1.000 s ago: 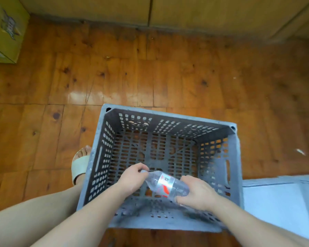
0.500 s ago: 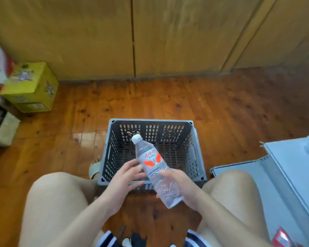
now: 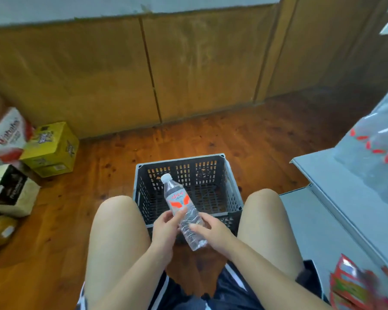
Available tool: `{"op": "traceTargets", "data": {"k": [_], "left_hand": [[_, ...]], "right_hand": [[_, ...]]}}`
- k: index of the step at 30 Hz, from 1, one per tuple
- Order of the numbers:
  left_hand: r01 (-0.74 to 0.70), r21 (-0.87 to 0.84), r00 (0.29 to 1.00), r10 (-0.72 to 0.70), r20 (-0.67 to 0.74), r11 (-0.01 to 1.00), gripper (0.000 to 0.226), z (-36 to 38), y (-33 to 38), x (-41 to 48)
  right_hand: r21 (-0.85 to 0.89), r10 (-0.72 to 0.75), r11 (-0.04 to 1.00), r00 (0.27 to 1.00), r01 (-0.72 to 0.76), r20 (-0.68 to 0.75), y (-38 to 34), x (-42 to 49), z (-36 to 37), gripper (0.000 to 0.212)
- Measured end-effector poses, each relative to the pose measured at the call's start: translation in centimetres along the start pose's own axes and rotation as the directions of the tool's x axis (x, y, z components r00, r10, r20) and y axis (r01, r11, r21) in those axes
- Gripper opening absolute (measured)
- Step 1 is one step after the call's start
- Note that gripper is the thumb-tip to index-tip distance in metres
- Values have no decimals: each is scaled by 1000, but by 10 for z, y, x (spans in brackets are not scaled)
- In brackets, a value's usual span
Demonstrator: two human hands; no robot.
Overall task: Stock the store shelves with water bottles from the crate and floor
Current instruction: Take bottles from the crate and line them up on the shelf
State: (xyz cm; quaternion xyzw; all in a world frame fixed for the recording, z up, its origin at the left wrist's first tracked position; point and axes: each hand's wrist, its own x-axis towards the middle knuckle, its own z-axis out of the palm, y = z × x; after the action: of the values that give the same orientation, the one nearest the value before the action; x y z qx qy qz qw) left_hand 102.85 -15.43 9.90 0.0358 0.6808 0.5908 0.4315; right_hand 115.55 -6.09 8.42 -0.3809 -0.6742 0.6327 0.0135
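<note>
step: bottle in hand, shelving pending | bottle [image 3: 181, 205] tilted, cap far, over crate [image 3: 231, 189] near rim | left hand [image 3: 165, 229] pinched below label, right hand [image 3: 214, 232] gripped lower body | next, probably: carry right to shelf [image 3: 318, 173], stand upright

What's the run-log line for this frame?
water bottle: held tilted over crate | left hand: grips mid-body | right hand: grips lower body | crate: no other bottles visible
</note>
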Motion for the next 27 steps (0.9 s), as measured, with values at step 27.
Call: {"op": "traceTargets", "data": {"k": [27], "left_hand": [[-325, 345, 388, -208, 898, 881, 55, 191, -55, -87]], "right_hand": [[201, 256, 962, 348, -187, -902, 105, -205, -33, 61]]}}
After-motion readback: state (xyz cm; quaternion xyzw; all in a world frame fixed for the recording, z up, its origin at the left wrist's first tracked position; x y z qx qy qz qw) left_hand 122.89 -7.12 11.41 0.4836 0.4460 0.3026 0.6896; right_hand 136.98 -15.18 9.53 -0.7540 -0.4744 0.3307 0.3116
